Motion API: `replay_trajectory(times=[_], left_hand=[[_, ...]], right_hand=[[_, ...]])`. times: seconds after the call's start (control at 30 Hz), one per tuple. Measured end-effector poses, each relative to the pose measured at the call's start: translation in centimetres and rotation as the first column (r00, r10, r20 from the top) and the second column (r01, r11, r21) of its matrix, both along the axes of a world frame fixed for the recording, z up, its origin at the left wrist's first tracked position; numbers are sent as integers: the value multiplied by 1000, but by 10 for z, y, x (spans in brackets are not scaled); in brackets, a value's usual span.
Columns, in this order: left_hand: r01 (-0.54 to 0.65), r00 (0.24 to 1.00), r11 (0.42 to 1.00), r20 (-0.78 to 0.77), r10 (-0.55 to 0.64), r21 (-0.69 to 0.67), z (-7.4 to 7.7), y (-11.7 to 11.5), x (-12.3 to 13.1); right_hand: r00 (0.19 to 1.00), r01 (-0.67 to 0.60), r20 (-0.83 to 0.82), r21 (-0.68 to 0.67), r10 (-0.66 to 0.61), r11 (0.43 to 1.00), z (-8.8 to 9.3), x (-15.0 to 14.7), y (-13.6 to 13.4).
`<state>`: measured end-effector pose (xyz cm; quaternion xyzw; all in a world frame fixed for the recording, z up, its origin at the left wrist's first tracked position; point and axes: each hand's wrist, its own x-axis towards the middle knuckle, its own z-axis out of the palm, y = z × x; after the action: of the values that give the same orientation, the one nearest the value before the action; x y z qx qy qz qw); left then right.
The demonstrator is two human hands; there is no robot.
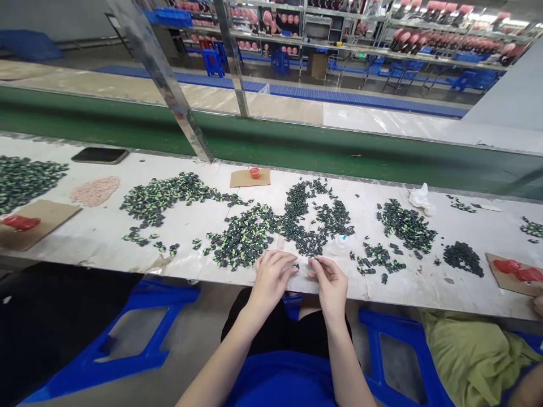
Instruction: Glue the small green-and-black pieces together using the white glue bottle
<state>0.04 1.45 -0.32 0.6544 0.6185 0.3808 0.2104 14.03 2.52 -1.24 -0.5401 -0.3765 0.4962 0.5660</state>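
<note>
Worktable (114, 244) bears a green-and-black heap of parts (244, 236). Left hand (272, 272) curls loosely beside it, hold unclear; right hand (331, 278) seemingly pinches one small dark part (311, 260), judged light and stiff, best gripped by its sides.

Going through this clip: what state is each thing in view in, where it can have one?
Left hand: fingers curled, grip unclear
Right hand: thumb and fingertips close together, grip unclear
Green-marked pieces: loose, heaped
Plain dark pieces: loose, heaped
Pink pieces: loose, spread out
Phone: lying flat, screen dark
Tissue: crumpled
Red cup: on cardboard, contents unclear
</note>
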Motion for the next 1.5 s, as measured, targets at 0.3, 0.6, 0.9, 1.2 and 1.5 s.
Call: replay_trajectory(times=[0.3, 0.6, 0.9, 1.2, 1.5], left_hand=[[8, 991, 1000, -133, -6, 12, -13, -2, 5], [69, 993, 997, -95, -64, 42, -1, -5, 1], [-2, 994, 1000, 108, 2, 1, 2, -7, 3], [33, 940, 994, 342, 4, -104, 13, -10, 7], [93, 783, 962, 615, 89, -257, 23, -11, 10]], right_hand=[[921, -199, 349, 35, 175, 979, -2, 7, -5], [937, -248, 255, -2, 240, 969, 6, 4, -6], [969, -231, 82, -14, 232, 973, 5, 4, -9], [977, -191, 129, 155, 172, 969, 2, 6, -11], [900, -277, 412, 288, 143, 917, 1, 15, -17]])
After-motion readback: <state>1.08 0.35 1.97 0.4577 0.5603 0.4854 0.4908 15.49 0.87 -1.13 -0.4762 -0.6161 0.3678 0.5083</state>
